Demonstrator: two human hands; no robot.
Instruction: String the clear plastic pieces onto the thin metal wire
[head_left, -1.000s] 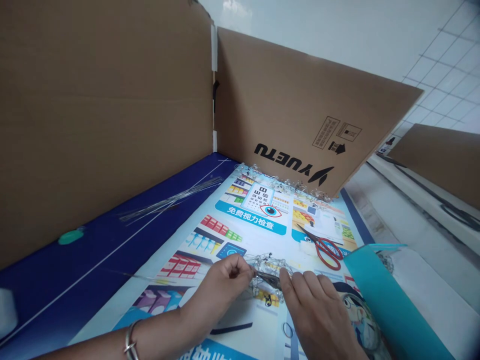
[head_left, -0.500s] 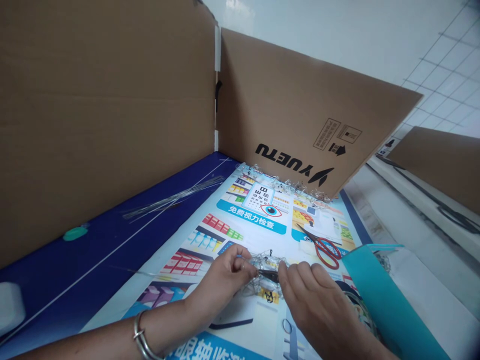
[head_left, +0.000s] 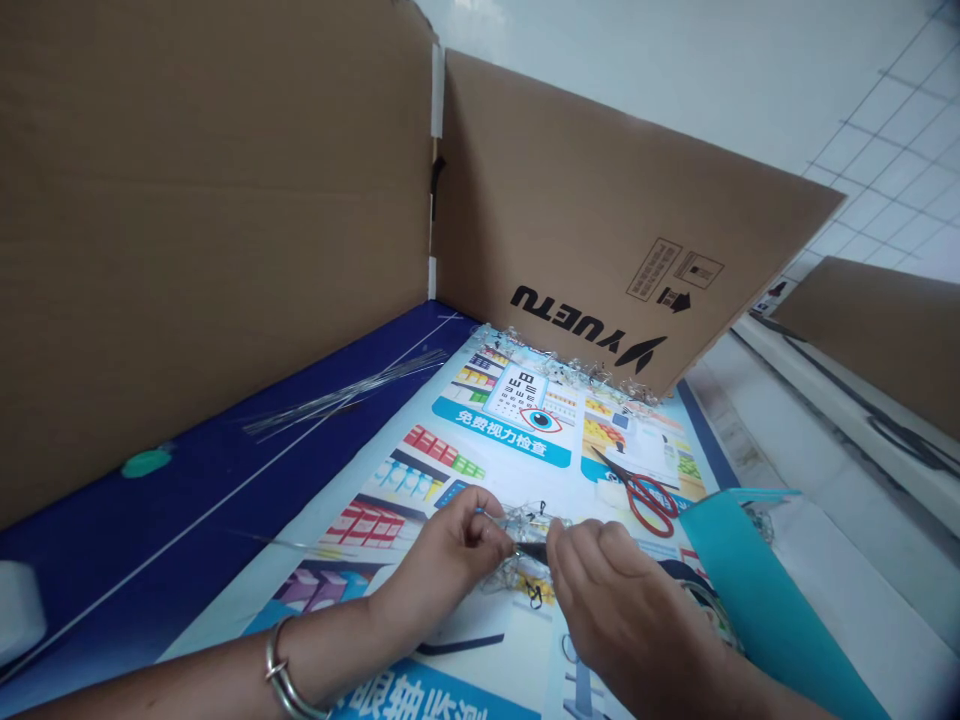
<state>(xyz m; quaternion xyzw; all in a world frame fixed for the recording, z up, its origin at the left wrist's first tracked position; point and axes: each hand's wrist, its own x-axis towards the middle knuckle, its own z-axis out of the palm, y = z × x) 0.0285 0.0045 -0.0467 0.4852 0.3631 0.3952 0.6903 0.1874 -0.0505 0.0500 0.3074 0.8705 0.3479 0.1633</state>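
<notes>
My left hand (head_left: 450, 550) is pinched on a thin metal wire (head_left: 307, 547), whose loose length trails out to the left. In my right hand (head_left: 619, 605) is a pair of pliers (head_left: 534, 551), mostly covered by my fingers. Their dark jaws point left and meet the wire at my left fingertips. What exactly the jaws grip is too small to make out. Behind and below the fingertips lies a tangle of bent wire pieces (head_left: 536, 515) with small black bits among them, partly hidden by both hands.
Red-handled scissors (head_left: 649, 500) lie beyond my right hand, near a teal folded box (head_left: 780, 590). A bundle of straight wires (head_left: 345, 395) rests on the blue surface. More bent wire pieces (head_left: 585, 375) line the foot of the cardboard wall (head_left: 600, 200). A green blob (head_left: 147, 462) sits left.
My right hand has shifted slightly left with the pliers, closer to my left fingertips. The left hand stays almost in place, still pinching the wire.
</notes>
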